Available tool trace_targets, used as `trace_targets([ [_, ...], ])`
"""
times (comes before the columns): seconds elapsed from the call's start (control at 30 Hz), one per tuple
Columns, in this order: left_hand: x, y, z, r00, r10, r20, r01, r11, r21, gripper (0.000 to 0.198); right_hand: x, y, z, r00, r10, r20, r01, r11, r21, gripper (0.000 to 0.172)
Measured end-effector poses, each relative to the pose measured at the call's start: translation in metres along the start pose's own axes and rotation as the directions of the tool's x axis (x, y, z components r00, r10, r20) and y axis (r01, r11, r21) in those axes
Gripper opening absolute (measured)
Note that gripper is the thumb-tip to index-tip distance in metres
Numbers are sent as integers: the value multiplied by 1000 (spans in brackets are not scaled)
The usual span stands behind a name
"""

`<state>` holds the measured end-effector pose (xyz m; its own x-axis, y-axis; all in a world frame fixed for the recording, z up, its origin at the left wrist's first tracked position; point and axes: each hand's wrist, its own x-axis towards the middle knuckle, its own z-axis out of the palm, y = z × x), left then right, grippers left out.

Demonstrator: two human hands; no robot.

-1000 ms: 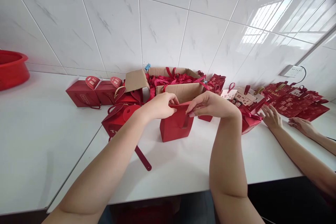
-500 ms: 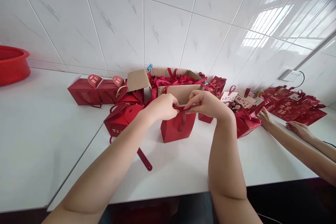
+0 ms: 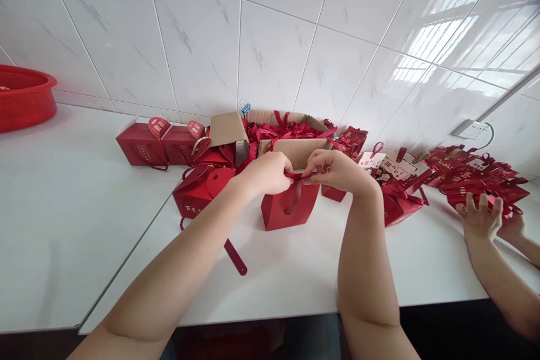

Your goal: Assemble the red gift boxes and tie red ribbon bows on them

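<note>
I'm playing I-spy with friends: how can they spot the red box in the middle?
By the white tiled wall, find the open brown cardboard carton of crimson ribbons. In front, on the white table, stands a plain red card box. Unlike its neighbours, it's pinched at the top by a person's left hand and right hand.

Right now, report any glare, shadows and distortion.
Head view: window glare on the marbled wall tiles, upper right; head view: soft shadows on the white tabletop near the red gift box; head view: tile lines splay, probably wide-angle distortion.
</note>
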<state>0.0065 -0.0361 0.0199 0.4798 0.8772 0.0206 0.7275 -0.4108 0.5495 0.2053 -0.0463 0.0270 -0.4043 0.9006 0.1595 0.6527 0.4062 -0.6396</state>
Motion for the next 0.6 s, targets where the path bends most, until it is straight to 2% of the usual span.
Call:
trace_targets([
  [0.3, -2, 3, -1, 1000, -8, 12, 8, 1000, 7, 14, 2, 2, 3, 1000, -12, 11, 11, 1000, 28, 15],
  [0.43, -3, 6, -2, 999, -33, 27, 33, 999, 11, 15, 2, 0, 4, 1000, 10, 15, -11, 999, 40, 13],
  [0.6, -4, 4, -1, 1000, -10, 28, 9, 1000, 16, 13, 2, 0, 4, 1000, -15, 19, 15, 1000, 21, 13],
])
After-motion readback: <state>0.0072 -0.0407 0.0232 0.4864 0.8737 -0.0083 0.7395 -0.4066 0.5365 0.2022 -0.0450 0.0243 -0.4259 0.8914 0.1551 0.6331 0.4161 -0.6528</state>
